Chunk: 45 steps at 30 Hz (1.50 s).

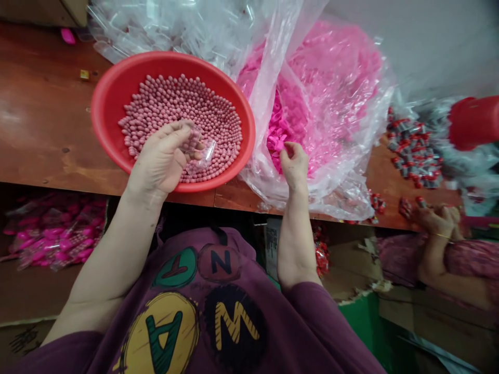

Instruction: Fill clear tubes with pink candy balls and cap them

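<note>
My left hand (166, 153) is closed around small clear plastic pieces (209, 151), perhaps little cases. It is over a red basin (101, 109) filled with pink beads (187, 98). At the mouth of a large clear plastic bag (261, 111), my right hand (294, 162) has its thumb and fingers drawn together against bright pink pieces (276, 140). The fingertips partly hide what they pinch.
More clear plastic pieces (171, 26) are heaped behind the basin. Pink items in clear packets (54, 228) sit in a box below the wooden table (47, 130). On the right, a co-worker's hands (438, 221) are near red-and-dark pieces (415, 148) and a red container (473, 122).
</note>
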### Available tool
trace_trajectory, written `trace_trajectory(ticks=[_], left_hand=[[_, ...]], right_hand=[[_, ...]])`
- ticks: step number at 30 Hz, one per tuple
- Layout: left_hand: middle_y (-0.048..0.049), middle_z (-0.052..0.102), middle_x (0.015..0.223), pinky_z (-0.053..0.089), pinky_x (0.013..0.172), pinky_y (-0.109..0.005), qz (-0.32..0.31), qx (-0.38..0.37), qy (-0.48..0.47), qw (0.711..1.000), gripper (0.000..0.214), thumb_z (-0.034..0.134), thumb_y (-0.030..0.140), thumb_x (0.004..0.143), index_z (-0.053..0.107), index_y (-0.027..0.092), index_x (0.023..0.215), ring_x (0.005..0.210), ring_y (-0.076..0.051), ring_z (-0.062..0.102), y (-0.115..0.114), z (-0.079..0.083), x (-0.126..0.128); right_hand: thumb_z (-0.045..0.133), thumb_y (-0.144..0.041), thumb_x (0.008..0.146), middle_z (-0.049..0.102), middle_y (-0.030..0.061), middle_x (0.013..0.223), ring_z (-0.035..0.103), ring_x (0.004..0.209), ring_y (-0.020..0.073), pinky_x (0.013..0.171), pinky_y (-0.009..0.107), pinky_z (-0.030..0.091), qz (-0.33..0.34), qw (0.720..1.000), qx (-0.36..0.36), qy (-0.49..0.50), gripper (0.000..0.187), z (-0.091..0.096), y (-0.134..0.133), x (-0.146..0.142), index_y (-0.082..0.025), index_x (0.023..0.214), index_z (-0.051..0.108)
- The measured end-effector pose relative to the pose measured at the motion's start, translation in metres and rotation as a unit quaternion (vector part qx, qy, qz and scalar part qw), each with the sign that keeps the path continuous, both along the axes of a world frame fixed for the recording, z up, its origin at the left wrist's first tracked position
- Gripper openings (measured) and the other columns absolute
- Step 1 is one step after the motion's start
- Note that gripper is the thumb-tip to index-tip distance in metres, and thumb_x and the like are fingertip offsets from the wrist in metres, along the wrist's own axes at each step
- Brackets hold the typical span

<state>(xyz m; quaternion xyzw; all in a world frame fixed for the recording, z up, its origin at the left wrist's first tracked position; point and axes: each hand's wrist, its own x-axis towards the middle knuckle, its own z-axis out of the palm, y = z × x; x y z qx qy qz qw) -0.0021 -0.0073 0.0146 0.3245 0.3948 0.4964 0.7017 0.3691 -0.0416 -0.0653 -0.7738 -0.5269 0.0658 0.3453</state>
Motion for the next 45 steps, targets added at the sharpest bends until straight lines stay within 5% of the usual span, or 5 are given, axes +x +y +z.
trace_trajectory(ticks=[13,20,27,36,45], left_hand=[[-0.0016,0.075,0.093,0.061,0.071,-0.023,0.009,-0.004,-0.045,0.999,0.015,0.083,0.015,0.089,0.072,0.020,0.099,0.080,-0.014,0.073,-0.001,0.002,0.004],[-0.0054,0.077,0.101,0.062,0.071,-0.026,-0.060,-0.011,-0.066,0.996,0.029,0.090,0.018,0.085,0.075,0.015,0.109,0.083,-0.016,0.075,-0.006,-0.001,0.004],[-0.0047,0.078,0.113,0.061,0.078,-0.024,-0.094,-0.006,-0.101,0.990,0.022,0.086,0.013,0.092,0.078,0.016,0.112,0.096,-0.014,0.074,-0.002,-0.004,0.004],[-0.0058,0.080,0.108,0.054,0.073,-0.024,-0.093,-0.024,-0.128,0.987,0.015,0.084,0.014,0.097,0.081,0.015,0.112,0.092,-0.015,0.074,-0.001,-0.005,0.004],[-0.0027,0.078,0.102,0.051,0.070,-0.022,-0.060,-0.033,-0.112,0.991,0.010,0.077,0.010,0.102,0.078,0.017,0.109,0.085,-0.012,0.072,-0.002,0.001,0.003]], right_hand=[[0.072,-0.029,0.094,0.074,0.0033,0.097,0.073,0.096,0.0219,0.094,0.043,0.063,-0.058,0.975,0.212,0.022,0.009,0.026,-0.006,-0.012,-0.022,0.096,0.077],[0.088,-0.055,0.095,0.078,0.0000,0.105,0.077,0.086,0.0166,0.083,0.036,0.071,0.156,0.918,0.211,0.296,0.040,0.036,0.004,-0.105,-0.030,0.124,0.078],[0.074,-0.046,0.109,0.079,0.0029,0.122,0.080,0.107,0.0214,0.099,0.044,0.072,0.275,0.903,0.239,0.229,0.028,0.048,0.029,-0.191,-0.033,0.133,0.076],[0.060,-0.026,0.111,0.071,0.0116,0.139,0.071,0.133,0.0308,0.118,0.059,0.063,0.368,0.896,0.245,-0.029,0.037,0.068,0.024,-0.172,-0.032,0.146,0.072],[0.073,-0.031,0.109,0.081,0.0046,0.123,0.078,0.115,0.0231,0.103,0.044,0.069,0.320,0.911,0.221,0.138,0.019,0.071,0.019,-0.191,-0.032,0.126,0.080]])
